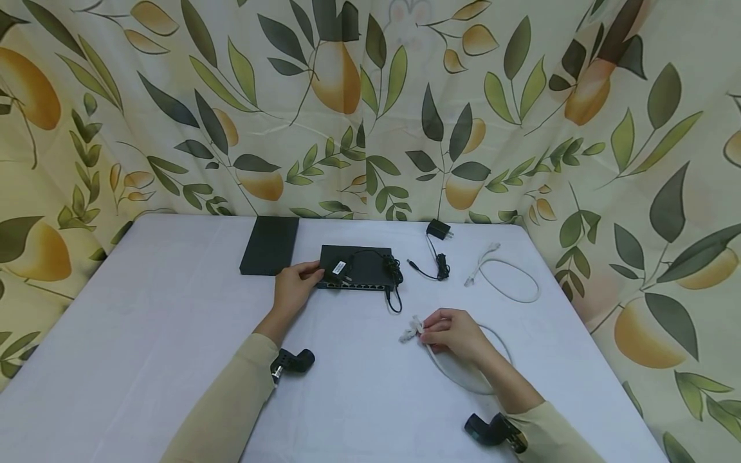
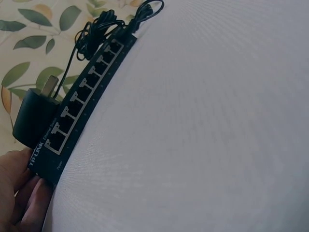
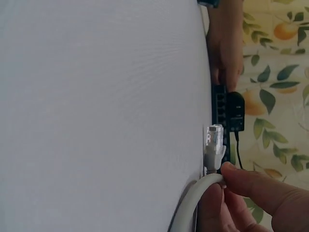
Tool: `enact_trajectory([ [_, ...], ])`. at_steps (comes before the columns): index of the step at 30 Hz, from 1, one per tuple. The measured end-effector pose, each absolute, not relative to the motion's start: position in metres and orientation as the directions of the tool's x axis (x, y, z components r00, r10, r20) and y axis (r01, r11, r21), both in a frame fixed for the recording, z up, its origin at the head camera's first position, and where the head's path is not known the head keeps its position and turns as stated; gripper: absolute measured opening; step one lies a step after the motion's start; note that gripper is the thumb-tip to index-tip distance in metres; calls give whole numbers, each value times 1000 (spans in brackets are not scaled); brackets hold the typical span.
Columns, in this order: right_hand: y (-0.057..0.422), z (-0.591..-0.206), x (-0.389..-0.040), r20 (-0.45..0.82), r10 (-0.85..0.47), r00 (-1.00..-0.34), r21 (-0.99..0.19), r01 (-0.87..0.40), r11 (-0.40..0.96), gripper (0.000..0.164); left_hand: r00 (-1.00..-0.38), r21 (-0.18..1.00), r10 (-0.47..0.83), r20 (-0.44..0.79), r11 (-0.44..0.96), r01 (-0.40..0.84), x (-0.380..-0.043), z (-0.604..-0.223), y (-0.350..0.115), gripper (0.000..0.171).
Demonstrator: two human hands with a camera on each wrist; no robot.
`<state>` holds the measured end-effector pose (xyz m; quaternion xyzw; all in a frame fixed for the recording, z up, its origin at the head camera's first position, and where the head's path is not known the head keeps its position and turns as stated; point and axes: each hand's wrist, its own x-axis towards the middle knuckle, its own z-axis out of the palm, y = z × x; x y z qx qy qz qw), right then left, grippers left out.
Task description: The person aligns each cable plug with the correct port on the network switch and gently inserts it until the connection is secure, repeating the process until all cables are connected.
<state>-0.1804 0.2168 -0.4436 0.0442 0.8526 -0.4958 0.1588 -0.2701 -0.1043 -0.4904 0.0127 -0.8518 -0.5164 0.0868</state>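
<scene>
My left hand point(image 1: 292, 289) grips the left end of a black TP-LINK network switch point(image 1: 366, 273), thumb on top and fingers at its side. On the switch lies a black power adapter point(image 1: 338, 270), its bundled cord point(image 1: 393, 269) at the right end and plugged in there. In the left wrist view, the row of ports point(image 2: 84, 94) faces the near side. My right hand point(image 1: 457, 331) pinches a white network cable point(image 1: 448, 376) close to its ends. One clear plug point(image 3: 214, 139) points toward the switch in the right wrist view, apart from it in the head view.
Left of the switch lies a flat black box point(image 1: 270, 245). Behind and to the right are a second black adapter point(image 1: 438, 229) with its tied cord point(image 1: 442, 266) and another white cable point(image 1: 538, 289). A patterned curtain point(image 1: 417, 128) hangs behind the white-covered table point(image 1: 145, 321).
</scene>
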Motion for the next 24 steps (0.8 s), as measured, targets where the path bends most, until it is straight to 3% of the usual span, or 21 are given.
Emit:
enact_trajectory([
  [24,170,-449,-190,-247,-220,-944,-906,144,399,19,-985,881,-116,128,469,59,-272,-491,-104,29],
])
